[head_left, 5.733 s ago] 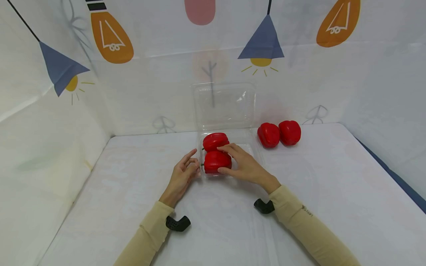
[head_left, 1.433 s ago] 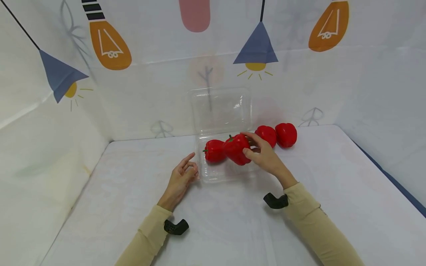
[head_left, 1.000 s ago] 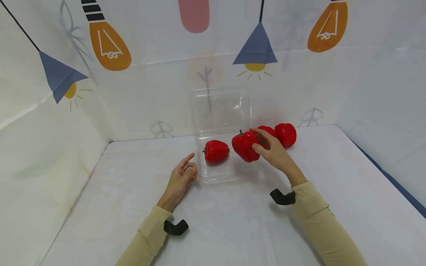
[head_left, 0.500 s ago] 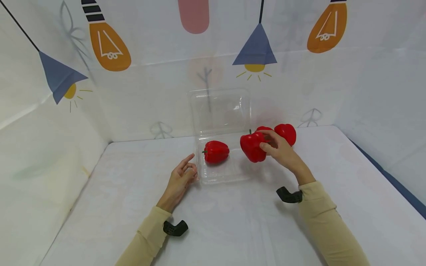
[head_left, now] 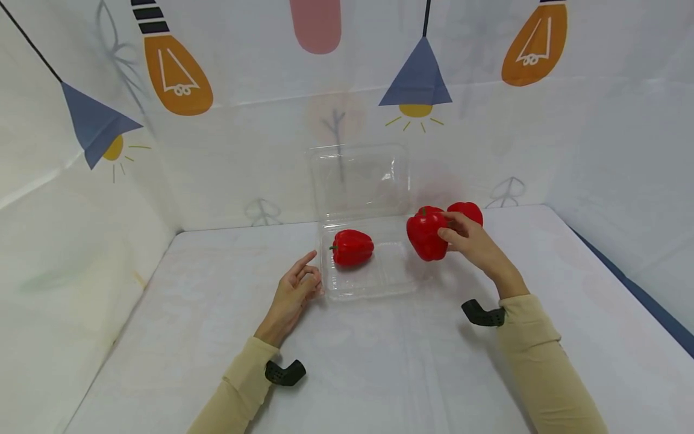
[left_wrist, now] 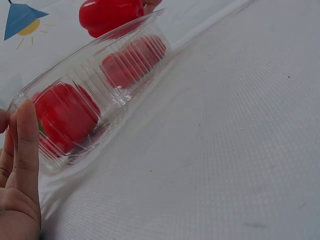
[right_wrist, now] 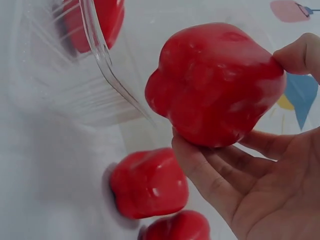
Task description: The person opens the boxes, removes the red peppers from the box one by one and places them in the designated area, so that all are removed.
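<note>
A clear plastic clamshell container [head_left: 379, 292] stands with its lid [head_left: 360, 181] raised against the back wall. One red bell pepper [head_left: 352, 248] lies on its side in the container's left part, green stem to the left. My left hand [head_left: 290, 298] is at the container's left side, pinching its rim, index finger stretched out; the left wrist view shows fingers [left_wrist: 26, 145] against the plastic. A second red bell pepper [head_left: 426, 234] is held in the air by my right hand [head_left: 477, 247], thumb and fingers around it, above the container's right edge.
Behind my right hand two more red bell peppers lie side by side on the white table; the right wrist view shows the nearer pepper [right_wrist: 150, 184] and the farther pepper [right_wrist: 180, 227]. A printed white cloth wall [head_left: 244, 150] closes off the back.
My right hand has lifted one pepper out of the container and carried it rightward, partly hiding the peppers behind. The remaining pepper has sat still lately; my left hand has barely moved.
</note>
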Demonstrator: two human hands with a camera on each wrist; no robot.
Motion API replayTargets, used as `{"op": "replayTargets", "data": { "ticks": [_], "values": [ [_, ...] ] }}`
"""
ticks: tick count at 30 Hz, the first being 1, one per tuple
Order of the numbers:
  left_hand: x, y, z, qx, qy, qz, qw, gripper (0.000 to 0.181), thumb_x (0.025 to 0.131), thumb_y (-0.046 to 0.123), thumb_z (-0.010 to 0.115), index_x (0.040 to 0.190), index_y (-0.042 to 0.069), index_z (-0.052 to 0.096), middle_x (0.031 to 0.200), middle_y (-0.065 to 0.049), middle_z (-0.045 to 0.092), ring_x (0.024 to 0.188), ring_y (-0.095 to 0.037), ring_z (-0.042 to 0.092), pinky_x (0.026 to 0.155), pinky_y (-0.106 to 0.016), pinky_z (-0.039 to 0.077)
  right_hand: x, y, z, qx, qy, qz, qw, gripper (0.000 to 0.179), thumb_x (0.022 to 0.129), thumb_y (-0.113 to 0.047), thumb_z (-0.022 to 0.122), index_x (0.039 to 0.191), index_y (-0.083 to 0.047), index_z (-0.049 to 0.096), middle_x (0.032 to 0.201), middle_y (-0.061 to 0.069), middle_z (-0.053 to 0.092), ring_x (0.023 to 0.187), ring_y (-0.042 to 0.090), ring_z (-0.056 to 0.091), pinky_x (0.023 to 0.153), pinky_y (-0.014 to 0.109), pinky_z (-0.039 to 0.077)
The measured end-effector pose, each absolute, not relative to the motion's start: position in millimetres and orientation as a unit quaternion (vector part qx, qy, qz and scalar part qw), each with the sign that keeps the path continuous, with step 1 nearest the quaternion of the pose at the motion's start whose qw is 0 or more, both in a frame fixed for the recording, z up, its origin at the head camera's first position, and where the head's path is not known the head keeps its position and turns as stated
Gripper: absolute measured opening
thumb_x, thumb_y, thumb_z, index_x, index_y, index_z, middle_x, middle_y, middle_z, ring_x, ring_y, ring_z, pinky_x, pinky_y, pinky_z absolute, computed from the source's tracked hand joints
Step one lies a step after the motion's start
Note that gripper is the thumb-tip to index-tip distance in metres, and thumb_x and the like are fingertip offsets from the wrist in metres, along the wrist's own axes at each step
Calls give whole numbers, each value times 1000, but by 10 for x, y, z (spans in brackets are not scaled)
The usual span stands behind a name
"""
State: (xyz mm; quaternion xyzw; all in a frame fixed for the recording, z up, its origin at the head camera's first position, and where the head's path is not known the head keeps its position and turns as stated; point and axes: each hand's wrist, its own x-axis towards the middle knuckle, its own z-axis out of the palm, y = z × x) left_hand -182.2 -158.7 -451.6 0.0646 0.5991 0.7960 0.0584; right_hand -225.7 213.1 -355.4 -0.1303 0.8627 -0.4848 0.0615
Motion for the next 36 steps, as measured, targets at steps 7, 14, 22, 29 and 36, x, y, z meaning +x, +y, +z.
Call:
{"op": "replayTargets", "data": {
  "ticks": [7,14,22,29,36],
  "values": [
    [-1805,-1587,-4502,66,601,794,59,59,93,-3,50,147,11,30,95,2,50,75,-6,53,67,-17,54,-2292,2224,-3587,-118,861,-489,79,60,96,-34,48,146,-7,26,140,20,38,124,37,42,95,53,49],
    [-1802,-1593,-4496,68,598,797,59,59,93,-3,50,147,11,30,94,3,51,75,-6,53,67,-17,54,-2325,2287,-3627,-103,862,-485,105,63,95,-35,49,146,-7,24,142,22,37,124,38,42,96,53,48],
    [-1793,-1585,-4491,66,597,797,62,59,93,-3,50,146,12,31,95,2,51,75,-6,54,67,-16,54,-2335,2344,-3661,-96,866,-475,124,62,96,-37,47,145,-5,27,138,20,41,120,36,47,93,47,51],
    [-1791,-1583,-4483,66,598,796,64,59,93,-3,49,147,13,31,95,2,51,75,-6,53,67,-16,54,-2335,2403,-3657,-91,865,-471,146,61,97,-38,44,143,-2,28,134,22,44,116,38,50,92,43,53],
    [-1789,-1585,-4480,64,599,795,66,58,93,-2,48,147,13,31,95,4,51,76,-6,54,68,-16,54,-2338,2423,-3671,-78,869,-463,159,63,96,-39,45,144,-2,27,134,22,42,116,36,48,92,43,53]
  ]
}}
